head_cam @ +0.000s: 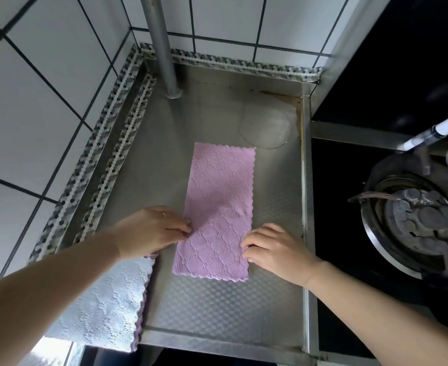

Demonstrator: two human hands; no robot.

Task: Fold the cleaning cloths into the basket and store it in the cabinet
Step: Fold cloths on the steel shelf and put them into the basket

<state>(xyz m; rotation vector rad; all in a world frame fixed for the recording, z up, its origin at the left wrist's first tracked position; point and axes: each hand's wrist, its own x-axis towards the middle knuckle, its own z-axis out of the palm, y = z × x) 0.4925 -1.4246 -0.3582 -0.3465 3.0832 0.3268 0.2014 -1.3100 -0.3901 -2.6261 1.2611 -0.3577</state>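
A purple cleaning cloth (217, 212), folded into a long strip, lies flat on the steel counter (217, 313). My left hand (151, 229) pinches the strip's left edge near its lower half. My right hand (273, 249) holds the right edge at about the same height, fingers curled onto the cloth. A stack of pale blue cloths (106, 305) with a purple one under it lies at the counter's front left, partly under my left forearm. No basket or cabinet is in view.
A grey pipe (162, 48) stands at the back of the counter by the tiled wall (46, 88). A clear round glass lid (265, 125) lies at the back right. A black hob with a gas burner (413, 220) is to the right.
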